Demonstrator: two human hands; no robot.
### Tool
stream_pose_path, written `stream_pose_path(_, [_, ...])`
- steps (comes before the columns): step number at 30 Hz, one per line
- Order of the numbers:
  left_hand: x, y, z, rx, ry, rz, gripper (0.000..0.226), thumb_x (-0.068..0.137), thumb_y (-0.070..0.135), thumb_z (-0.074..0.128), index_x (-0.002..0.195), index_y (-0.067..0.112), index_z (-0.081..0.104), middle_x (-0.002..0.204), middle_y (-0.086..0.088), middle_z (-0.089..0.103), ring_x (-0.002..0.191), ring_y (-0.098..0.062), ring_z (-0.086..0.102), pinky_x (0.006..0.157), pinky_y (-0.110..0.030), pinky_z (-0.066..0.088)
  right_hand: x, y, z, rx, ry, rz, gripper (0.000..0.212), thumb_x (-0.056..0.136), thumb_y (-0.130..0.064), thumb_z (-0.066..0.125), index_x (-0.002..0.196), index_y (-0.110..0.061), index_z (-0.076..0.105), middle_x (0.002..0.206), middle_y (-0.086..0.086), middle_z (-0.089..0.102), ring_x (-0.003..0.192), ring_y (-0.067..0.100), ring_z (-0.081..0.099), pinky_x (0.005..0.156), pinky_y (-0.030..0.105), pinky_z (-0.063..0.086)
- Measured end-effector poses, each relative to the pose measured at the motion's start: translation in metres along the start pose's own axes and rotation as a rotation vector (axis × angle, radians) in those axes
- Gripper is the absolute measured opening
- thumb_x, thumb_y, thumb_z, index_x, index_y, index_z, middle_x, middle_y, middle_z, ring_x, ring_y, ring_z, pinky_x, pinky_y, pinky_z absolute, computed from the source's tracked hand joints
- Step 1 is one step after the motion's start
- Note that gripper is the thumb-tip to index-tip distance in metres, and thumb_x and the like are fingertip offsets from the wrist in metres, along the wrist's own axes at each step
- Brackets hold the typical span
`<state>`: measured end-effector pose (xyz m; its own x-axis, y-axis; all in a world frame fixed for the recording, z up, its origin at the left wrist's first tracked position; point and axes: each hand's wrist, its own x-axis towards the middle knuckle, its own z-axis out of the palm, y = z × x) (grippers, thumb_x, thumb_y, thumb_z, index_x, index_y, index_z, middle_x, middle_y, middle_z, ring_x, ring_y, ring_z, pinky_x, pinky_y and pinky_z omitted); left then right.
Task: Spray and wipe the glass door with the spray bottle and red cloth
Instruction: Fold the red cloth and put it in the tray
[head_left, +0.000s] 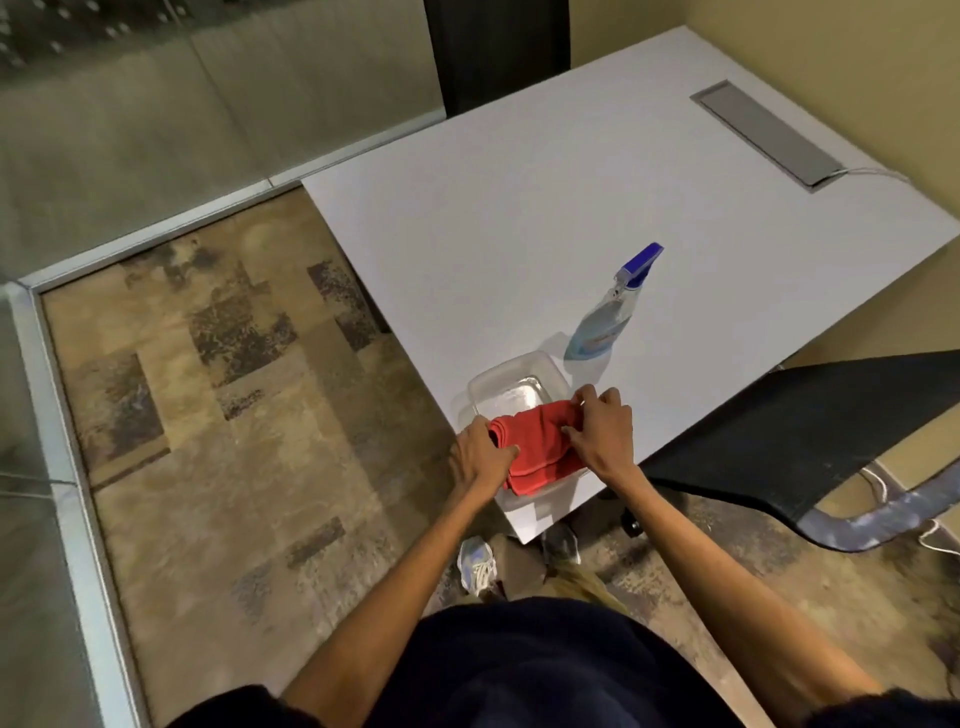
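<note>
**Now both hands on the red cloth**

Here the person stands at the corner of the white table (545, 218). The red cloth (540, 447) lies folded over a clear plastic container (511, 376) — the left hand (480, 457) pinches its left edge, the right hand (602, 431) pinches its far right corner. The spray bottle (605, 317) stands just behind the container — untouched. The glass door (130, 119) is at left.
</note>
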<state>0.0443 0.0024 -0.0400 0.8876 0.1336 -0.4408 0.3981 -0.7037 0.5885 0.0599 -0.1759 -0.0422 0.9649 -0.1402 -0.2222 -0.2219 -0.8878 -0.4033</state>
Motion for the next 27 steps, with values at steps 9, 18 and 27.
stream_pose_path(9, [-0.003,0.003,0.018,0.213,0.012,-0.013,0.054,0.087,0.043,0.067,0.128,0.013,0.049,0.124,-0.013,0.042,0.109,-0.029,0.051,0.089,-0.044,0.049,0.016,0.018,0.005,-0.327,-0.153,-0.332,0.030,0.086,-0.015,0.063,0.114,-0.014,0.054,0.116,0.009,0.067,0.119,0.032,0.047,0.092,0.043,0.039])
stream_pose_path(18, [0.006,0.012,0.048,0.269,-0.042,-0.194,0.062,0.102,0.051,0.037,0.150,0.012,0.030,0.151,-0.020,0.030,0.140,-0.037,0.029,0.113,-0.056,0.028,0.033,0.031,0.007,-0.539,-0.219,-0.559,0.032,0.096,-0.021,0.052,0.127,-0.013,0.053,0.128,0.012,0.067,0.130,0.034,0.043,0.102,0.045,0.031])
stream_pose_path(27, [-0.005,0.016,0.062,0.230,0.008,-0.270,0.068,0.103,0.056,0.028,0.157,0.018,0.013,0.162,-0.019,0.015,0.149,-0.039,0.017,0.118,-0.060,0.015,0.030,0.040,0.009,-0.499,-0.280,-0.640,0.034,0.098,-0.028,0.051,0.131,-0.021,0.056,0.141,0.005,0.057,0.141,0.031,0.033,0.113,0.050,0.024])
